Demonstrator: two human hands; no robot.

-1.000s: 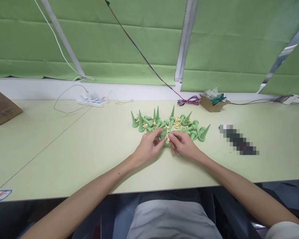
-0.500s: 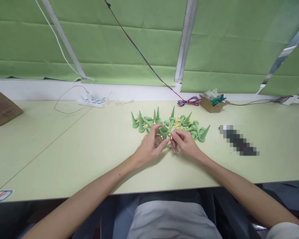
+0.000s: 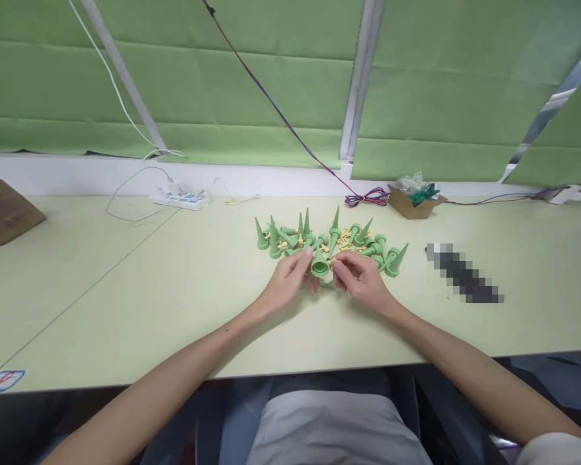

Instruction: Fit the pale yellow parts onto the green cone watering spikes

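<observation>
My left hand (image 3: pixel 288 279) grips a green cone-shaped piece (image 3: pixel 320 267) by its side, its round open end turned toward me. Close on its right, my right hand (image 3: pixel 361 276) pinches a small yellow piece (image 3: pixel 331 262) at the cone's edge; the fingers hide most of it. Several green spikes (image 3: pixel 274 240) stand or lie just beyond the hands, with small yellow pieces (image 3: pixel 347 236) scattered among them.
A power strip (image 3: pixel 186 201) lies at the back left, and a brown bag (image 3: pixel 4 210) at the far left. Behind the spikes are coiled wires (image 3: pixel 372 197) and a small cardboard box (image 3: pixel 409 205). A pixelated dark object (image 3: pixel 465 274) lies right.
The green piece has tipped so its open end faces me. My left hand's fingers have closed in on its side, while my right hand has stayed nearly in place.
</observation>
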